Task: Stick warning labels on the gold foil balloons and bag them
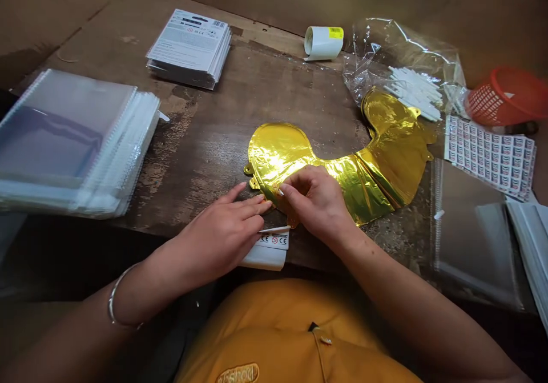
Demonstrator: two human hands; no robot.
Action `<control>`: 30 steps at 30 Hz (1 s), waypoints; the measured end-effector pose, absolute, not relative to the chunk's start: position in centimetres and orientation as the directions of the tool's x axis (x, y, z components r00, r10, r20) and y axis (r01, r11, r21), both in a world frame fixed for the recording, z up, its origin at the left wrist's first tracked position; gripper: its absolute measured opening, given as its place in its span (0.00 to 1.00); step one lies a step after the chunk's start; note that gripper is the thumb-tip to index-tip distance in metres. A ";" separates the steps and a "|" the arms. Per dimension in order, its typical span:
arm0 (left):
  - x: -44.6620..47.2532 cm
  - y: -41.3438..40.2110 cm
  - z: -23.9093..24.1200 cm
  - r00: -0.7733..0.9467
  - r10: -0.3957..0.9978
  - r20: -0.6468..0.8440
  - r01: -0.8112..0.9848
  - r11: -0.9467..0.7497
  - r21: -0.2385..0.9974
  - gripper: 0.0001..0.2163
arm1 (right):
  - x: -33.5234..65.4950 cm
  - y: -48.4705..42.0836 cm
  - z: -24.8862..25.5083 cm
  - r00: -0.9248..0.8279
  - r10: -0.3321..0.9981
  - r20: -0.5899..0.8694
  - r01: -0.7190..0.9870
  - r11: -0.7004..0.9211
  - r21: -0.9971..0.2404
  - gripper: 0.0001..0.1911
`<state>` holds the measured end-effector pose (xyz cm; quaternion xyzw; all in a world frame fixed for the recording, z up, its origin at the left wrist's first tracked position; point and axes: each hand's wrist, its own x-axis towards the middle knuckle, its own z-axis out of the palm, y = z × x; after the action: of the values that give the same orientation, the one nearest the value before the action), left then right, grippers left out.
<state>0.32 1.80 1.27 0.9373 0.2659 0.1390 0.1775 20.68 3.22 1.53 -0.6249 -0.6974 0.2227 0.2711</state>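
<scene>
A shiny gold foil balloon [282, 146], flat and curved with small tabs, lies on the table in front of me. My left hand [225, 232] rests at its lower left edge, fingers stretched out and touching the foil. Thumb and fingers of my right hand [317, 203] are pinched at the same edge, on what seems a small clear sticker with a faint printed mark; the curled fingers partly hide it. Below my left hand, a strip of white labels [276, 240] with CE marks lies at the table's front edge, partly covered by that hand.
Clear plastic sleeves [77, 137] are stacked at left, with packaged cards [188, 43] behind. A white label roll [327, 43] stands at the back. On the right are a bag of white sticks [415, 92], a red basket [507, 97], a sticker sheet [490, 154] and more sleeves [475, 229].
</scene>
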 end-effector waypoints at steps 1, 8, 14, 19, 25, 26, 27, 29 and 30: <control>0.3 1.8 1.2 0.818 0.551 0.167 0.450 -0.793 0.411 0.10 | 20.6 3.2 1.5 -0.064 0.994 0.085 0.743 0.104 -0.661 0.09; 0.3 1.8 1.5 0.821 0.548 0.162 0.447 -0.793 0.414 0.11 | 20.2 2.6 1.6 -0.016 1.000 0.012 0.676 0.020 -0.737 0.09; 0.3 1.8 1.2 0.823 0.542 0.170 0.440 -0.798 0.413 0.10 | 20.0 2.6 0.9 -0.026 0.999 0.038 0.728 0.045 -0.684 0.09; 0.2 1.7 0.9 0.813 0.547 0.198 0.435 -0.797 0.419 0.08 | 20.0 2.8 0.8 -0.035 0.999 0.031 0.732 0.047 -0.679 0.10; 0.3 1.7 1.0 0.811 0.551 0.198 0.441 -0.797 0.412 0.07 | 19.9 2.8 0.7 -0.018 1.000 0.000 0.714 0.013 -0.700 0.09; 0.3 1.7 1.0 0.811 0.551 0.197 0.442 -0.798 0.410 0.07 | 19.9 2.8 0.7 -0.018 1.000 0.001 0.714 0.013 -0.700 0.09; 0.4 1.7 1.1 0.810 0.552 0.197 0.443 -0.798 0.409 0.07 | 19.9 2.8 0.7 -0.019 1.000 0.003 0.716 0.016 -0.698 0.09; 0.4 1.6 1.1 0.808 0.554 0.197 0.447 -0.797 0.407 0.07 | 19.8 2.7 0.7 -0.023 1.000 0.012 0.728 0.025 -0.685 0.09; 0.4 1.6 1.1 0.808 0.556 0.197 0.449 -0.796 0.406 0.07 | 19.7 2.7 0.7 -0.024 1.000 0.020 0.739 0.032 -0.673 0.09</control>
<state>0.38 1.63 1.09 0.9348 0.2686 0.1551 0.1728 19.71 2.71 0.68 -0.6489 -0.6699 0.2514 0.2587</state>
